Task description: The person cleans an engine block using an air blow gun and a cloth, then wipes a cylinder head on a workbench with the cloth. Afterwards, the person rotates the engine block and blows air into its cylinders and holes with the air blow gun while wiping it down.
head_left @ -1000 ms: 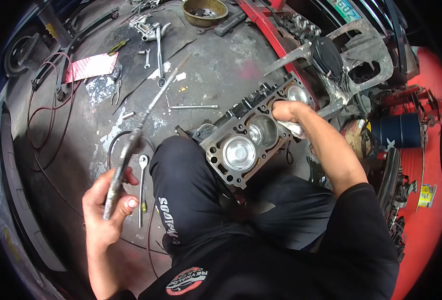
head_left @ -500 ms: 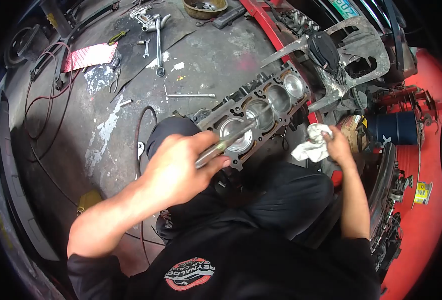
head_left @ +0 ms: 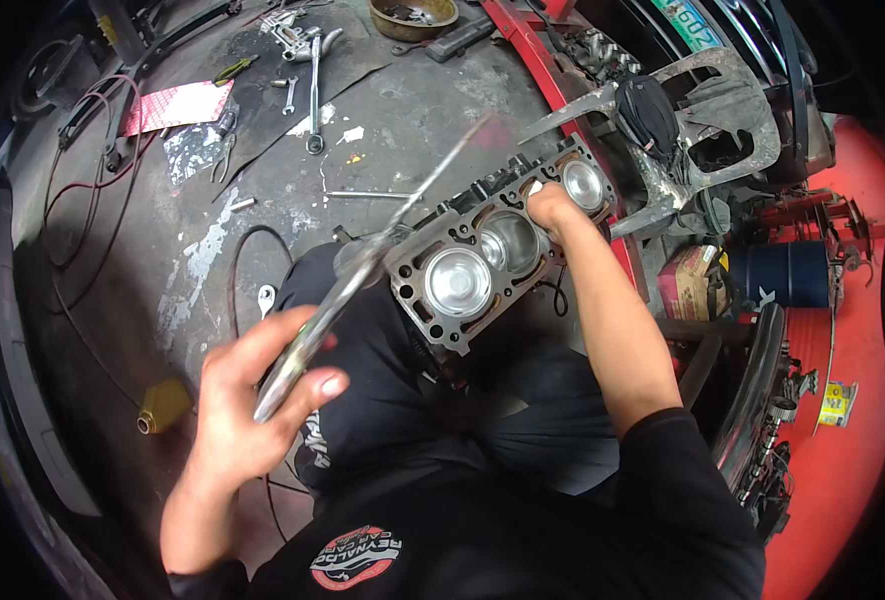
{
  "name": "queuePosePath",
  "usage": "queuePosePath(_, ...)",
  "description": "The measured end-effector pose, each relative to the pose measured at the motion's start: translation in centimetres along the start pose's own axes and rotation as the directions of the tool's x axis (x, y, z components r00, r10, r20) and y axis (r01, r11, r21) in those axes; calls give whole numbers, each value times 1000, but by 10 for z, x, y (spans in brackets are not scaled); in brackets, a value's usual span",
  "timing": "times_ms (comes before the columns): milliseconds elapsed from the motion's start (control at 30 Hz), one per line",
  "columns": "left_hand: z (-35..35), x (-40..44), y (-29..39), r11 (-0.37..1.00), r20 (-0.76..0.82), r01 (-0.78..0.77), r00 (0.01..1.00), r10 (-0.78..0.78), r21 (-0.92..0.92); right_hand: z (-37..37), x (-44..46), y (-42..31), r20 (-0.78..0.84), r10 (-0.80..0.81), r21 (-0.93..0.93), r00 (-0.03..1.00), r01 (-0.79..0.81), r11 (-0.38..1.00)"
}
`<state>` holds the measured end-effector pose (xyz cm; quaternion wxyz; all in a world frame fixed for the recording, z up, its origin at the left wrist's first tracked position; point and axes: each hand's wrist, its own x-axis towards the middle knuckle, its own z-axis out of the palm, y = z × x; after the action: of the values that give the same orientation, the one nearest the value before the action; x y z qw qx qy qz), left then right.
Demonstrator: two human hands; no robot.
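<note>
Your left hand (head_left: 240,408) clasps a long grey metal rod (head_left: 366,268), and your right hand (head_left: 559,214), its grip hidden, reaches into the oblong grey metal engine block (head_left: 524,243) before you, so work looks under way, with how much is left unclear.

Right hand (head_left: 556,210): fingertips hidden at grey metal engine block (head_left: 524,243). Long grey rod (head_left: 360,276): far tip blurred. Green-white number plate (head_left: 691,24): cut off by top edge.

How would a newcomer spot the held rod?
Find the engine block, centre of view. Lower left of it in view, the person's left hand holds a long metal rod. Unlike the thin metal bar lying on the floor, this one is hand-held, slanting up and away.
</note>
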<state>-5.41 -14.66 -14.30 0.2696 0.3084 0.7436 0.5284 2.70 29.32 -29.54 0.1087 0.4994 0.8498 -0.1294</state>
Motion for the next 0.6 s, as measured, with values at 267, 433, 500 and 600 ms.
queuePosePath(267, -14, -21, -35, 975, -49, 153, 985, -163, -163, 2, 18, 11, 333, -141, -115, 932, 189, 975)
queuePosePath(433, -17, -12, -38, 953, -45, 222, 971, -236, -206, -11, 17, -1, 525, -150, -375, 838, 386, 843)
queuePosePath(500, -14, -8, -40, 970, -16, 181, 982, -186, -162, 0, 38, 8, 604, -33, -530, 796, 432, 730)
queuePosePath(600, -11, -6, -41, 988, 26, 124, 992, -122, -95, -14, 38, -7, 679, 82, -608, 730, 495, 620)
